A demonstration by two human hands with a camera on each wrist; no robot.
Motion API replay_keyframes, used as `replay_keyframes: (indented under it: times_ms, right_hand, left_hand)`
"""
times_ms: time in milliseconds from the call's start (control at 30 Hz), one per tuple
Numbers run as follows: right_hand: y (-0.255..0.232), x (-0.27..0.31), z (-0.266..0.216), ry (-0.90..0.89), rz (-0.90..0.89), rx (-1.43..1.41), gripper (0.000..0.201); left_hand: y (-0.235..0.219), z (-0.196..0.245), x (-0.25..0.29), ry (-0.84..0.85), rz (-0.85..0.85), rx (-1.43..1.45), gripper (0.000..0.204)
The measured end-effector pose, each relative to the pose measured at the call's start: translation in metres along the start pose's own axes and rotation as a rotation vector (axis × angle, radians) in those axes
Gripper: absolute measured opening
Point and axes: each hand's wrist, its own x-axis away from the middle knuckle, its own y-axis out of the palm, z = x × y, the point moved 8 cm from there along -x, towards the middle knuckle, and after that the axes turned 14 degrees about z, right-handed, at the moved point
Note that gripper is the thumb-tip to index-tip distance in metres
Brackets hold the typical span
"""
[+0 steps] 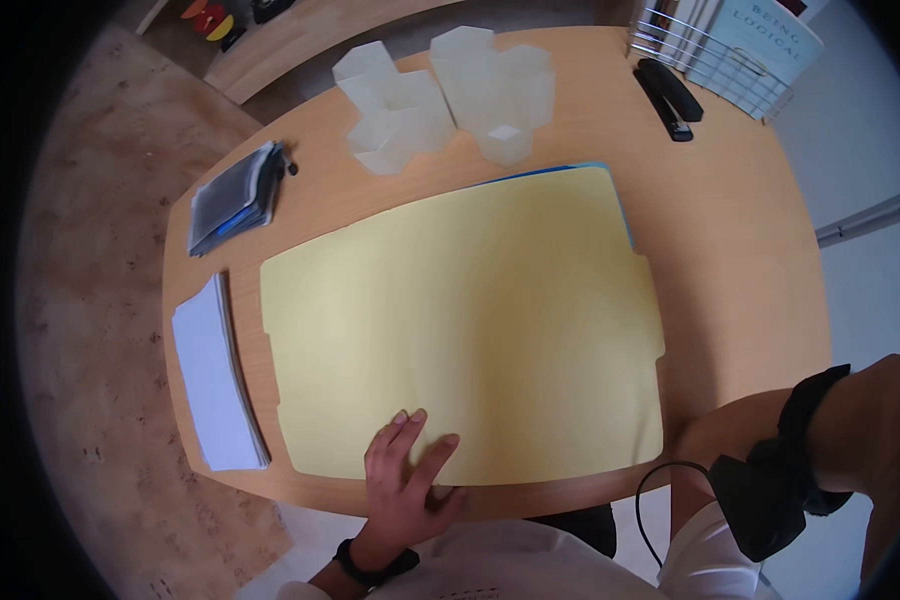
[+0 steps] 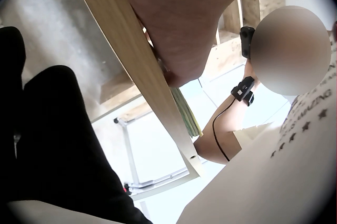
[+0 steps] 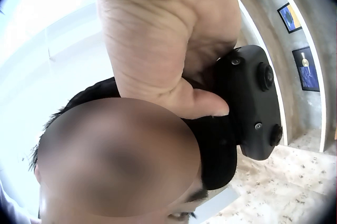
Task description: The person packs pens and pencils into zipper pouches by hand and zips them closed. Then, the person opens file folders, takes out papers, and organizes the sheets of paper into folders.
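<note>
A stack of pale yellow file folders (image 1: 470,330) lies on the wooden table, with a blue edge peeking out at the back. My left hand (image 1: 408,478) rests on the near edge of the top folder, fingers spread and relaxed. In the left wrist view the folders' edges (image 2: 185,112) show at the table rim, beside the left hand (image 2: 176,40). My right hand (image 3: 158,40) is raised to my head, its thumb against the black head camera (image 3: 250,103); the other fingers are mostly hidden. Only the right forearm shows in the head view.
White paper (image 1: 215,385) lies left of the folders, below a dark pouch (image 1: 235,200). Translucent hexagonal holders (image 1: 405,115) stand at the back. A black stapler (image 1: 668,98) sits at the back right, by a wire rack (image 1: 710,65) of books. A cable (image 1: 642,500) hangs from the right wrist camera.
</note>
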Motion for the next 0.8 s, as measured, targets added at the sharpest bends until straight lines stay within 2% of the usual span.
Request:
replay_keyframes:
  times_ms: [133,400,500,600,700,767,800]
  right_hand:
    - [0.003,0.0,-0.001,0.007,0.016,-0.038,0.056]
    - [0.009,0.004,-0.019,0.12,-0.14,-0.061,0.06]
    - [0.005,0.0,-0.011,0.048,-0.143,-0.032,0.061]
    - [-0.002,-0.002,-0.003,-0.034,-0.15,0.003,0.063]
    - [-0.029,-0.006,0.001,-0.11,-0.134,0.162,0.064]
    - [-0.044,-0.012,0.005,-0.196,-0.12,0.283,0.065]
    - [-0.052,-0.013,0.007,-0.251,-0.117,0.343,0.065]
  left_hand:
    - [-0.003,-0.001,-0.007,-0.015,-0.044,0.009,0.066]
    - [-0.002,0.004,0.002,-0.027,-0.021,0.019,0.067]
    - [-0.004,-0.001,-0.004,0.0,0.027,-0.01,0.069]
    - [0.001,-0.001,0.002,-0.033,-0.053,0.0,0.069]
    - [0.0,0.002,0.001,-0.004,-0.022,-0.035,0.065]
    - [0.0,-0.004,0.009,0.036,0.077,-0.019,0.062]
    - [0.004,0.0,0.004,0.014,0.029,-0.005,0.066]
